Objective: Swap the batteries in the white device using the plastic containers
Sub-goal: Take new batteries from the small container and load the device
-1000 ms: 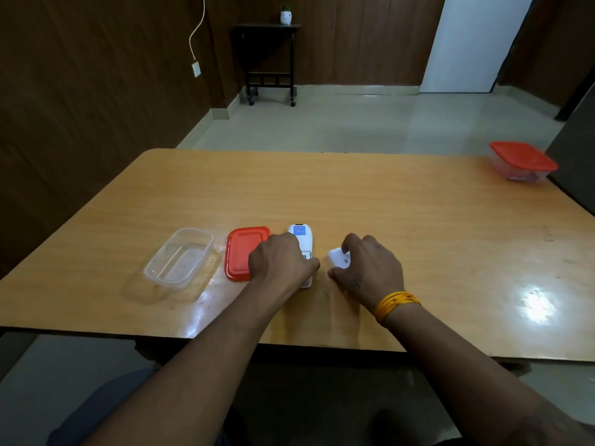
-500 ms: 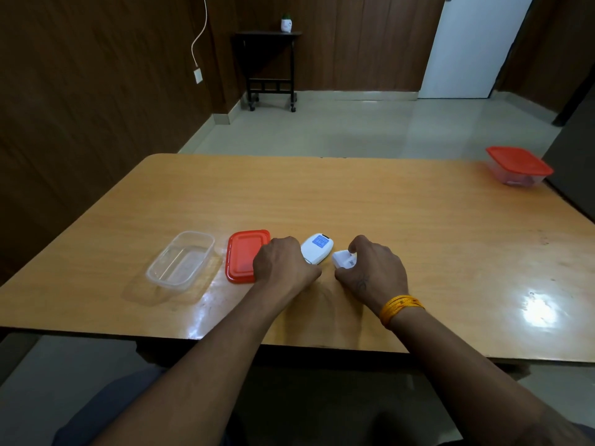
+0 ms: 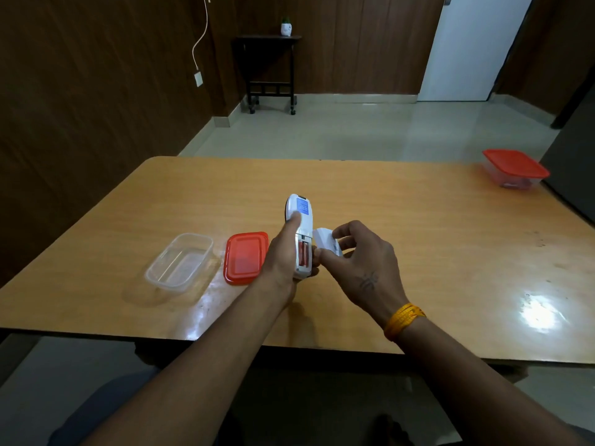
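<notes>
1. the left hand (image 3: 283, 262) grips the white device (image 3: 301, 233), held up above the counter (image 3: 418, 239) with its back facing the camera; the thumb lies along the upper part of the casing, beside a blue label.
2. the battery bay at the lower end of the device is uncovered — two red batteries (image 3: 303, 254) sit side by side inside it.
3. the right hand (image 3: 360, 265) pinches a small white cover (image 3: 326, 245) between thumb and fingers, just beside the open bay and touching, or nearly touching, the device's right edge.
4. a yellow band (image 3: 404, 320) circles the right wrist.
5. left of the hands, a red lid (image 3: 246, 257) lies flat on the counter; a clear plastic tub (image 3: 180, 262) stands open just beyond it, further left, with nothing visible inside.
6. a second tub with a red lid (image 3: 515, 169) on it sits at the far right corner of the counter, well apart from the hands — its contents cannot be made out.
7. in the room behind, a dark side table (image 3: 269, 69) carries a small white pot.
</notes>
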The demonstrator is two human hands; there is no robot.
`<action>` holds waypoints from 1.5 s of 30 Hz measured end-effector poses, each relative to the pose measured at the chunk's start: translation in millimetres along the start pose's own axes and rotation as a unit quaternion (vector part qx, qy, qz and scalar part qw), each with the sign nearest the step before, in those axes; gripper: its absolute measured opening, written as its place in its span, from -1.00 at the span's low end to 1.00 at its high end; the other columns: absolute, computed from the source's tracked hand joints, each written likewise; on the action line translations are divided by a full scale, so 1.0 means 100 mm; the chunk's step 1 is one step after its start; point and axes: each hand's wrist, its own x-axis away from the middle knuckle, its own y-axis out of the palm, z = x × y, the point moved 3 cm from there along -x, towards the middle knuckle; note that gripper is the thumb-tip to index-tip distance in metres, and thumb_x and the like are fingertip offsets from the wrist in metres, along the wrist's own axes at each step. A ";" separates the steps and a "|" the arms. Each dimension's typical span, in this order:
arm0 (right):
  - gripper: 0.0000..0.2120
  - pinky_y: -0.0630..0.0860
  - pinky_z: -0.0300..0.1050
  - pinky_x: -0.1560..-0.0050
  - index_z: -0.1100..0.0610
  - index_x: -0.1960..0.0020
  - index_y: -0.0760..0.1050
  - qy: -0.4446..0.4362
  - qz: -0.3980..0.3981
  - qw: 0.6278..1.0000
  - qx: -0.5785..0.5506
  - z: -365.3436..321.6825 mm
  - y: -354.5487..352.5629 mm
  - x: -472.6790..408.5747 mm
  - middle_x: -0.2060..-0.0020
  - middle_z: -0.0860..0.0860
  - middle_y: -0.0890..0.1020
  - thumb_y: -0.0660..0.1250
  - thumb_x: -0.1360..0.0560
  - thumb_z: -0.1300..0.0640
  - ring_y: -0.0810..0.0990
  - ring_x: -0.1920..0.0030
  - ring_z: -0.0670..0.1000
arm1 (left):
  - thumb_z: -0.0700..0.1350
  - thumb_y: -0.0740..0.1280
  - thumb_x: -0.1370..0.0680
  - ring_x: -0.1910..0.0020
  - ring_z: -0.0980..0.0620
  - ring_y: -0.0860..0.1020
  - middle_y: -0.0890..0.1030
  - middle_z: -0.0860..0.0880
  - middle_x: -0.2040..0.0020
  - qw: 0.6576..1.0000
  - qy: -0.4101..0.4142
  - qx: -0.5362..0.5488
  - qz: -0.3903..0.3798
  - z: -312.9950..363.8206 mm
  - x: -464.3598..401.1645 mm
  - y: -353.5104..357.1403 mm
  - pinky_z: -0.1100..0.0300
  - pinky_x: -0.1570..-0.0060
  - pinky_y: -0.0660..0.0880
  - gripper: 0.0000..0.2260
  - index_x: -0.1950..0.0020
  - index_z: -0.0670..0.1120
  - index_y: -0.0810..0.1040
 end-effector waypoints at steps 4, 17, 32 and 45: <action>-0.61 0.65 -0.07 0.17 -0.06 -0.21 0.57 -0.034 -0.017 0.999 -0.015 -0.12 0.10 0.12 0.00 -0.06 0.70 0.53 -0.44 -0.14 0.67 0.11 -0.03 | 0.27 0.00 -0.72 -0.13 -0.14 0.64 0.63 -0.10 -0.22 0.995 0.000 0.101 -0.013 -0.01 0.05 0.02 -0.08 -0.03 0.62 -0.45 -0.65 0.07 0.28; -0.65 0.69 0.04 0.05 -0.03 -0.21 0.64 -0.074 -0.003 0.996 -0.054 -0.15 0.33 0.22 -0.04 -0.03 0.74 0.54 -0.46 -0.07 0.70 0.06 -0.03 | 0.28 0.07 -0.70 0.08 -0.05 0.74 0.69 -0.12 -0.10 0.990 0.007 0.138 -0.004 0.02 0.21 -0.08 0.03 0.21 0.66 -0.39 -0.61 -0.08 0.34; -0.65 0.70 0.08 0.07 0.06 -0.16 0.72 -0.052 0.026 0.992 -0.116 -0.08 0.38 0.20 -0.01 -0.05 0.74 0.62 -0.40 0.04 0.72 0.06 0.01 | 0.28 0.11 -0.69 -0.31 -0.22 0.63 0.59 -0.31 -0.38 0.975 -0.021 0.220 -0.034 -0.02 0.33 -0.03 -0.03 -0.03 0.65 -0.41 -0.58 -0.07 0.34; -0.59 0.70 -0.07 0.18 -0.04 -0.23 0.57 -0.006 -0.012 0.999 -0.045 0.08 0.29 0.09 0.07 -0.14 0.63 0.57 -0.45 -0.09 0.68 0.10 -0.06 | 0.04 0.14 -0.76 0.00 -0.02 0.71 0.69 -0.05 -0.11 0.993 0.051 -0.109 -0.010 -0.08 0.16 -0.06 0.05 -0.03 0.68 -0.57 -0.58 -0.11 0.37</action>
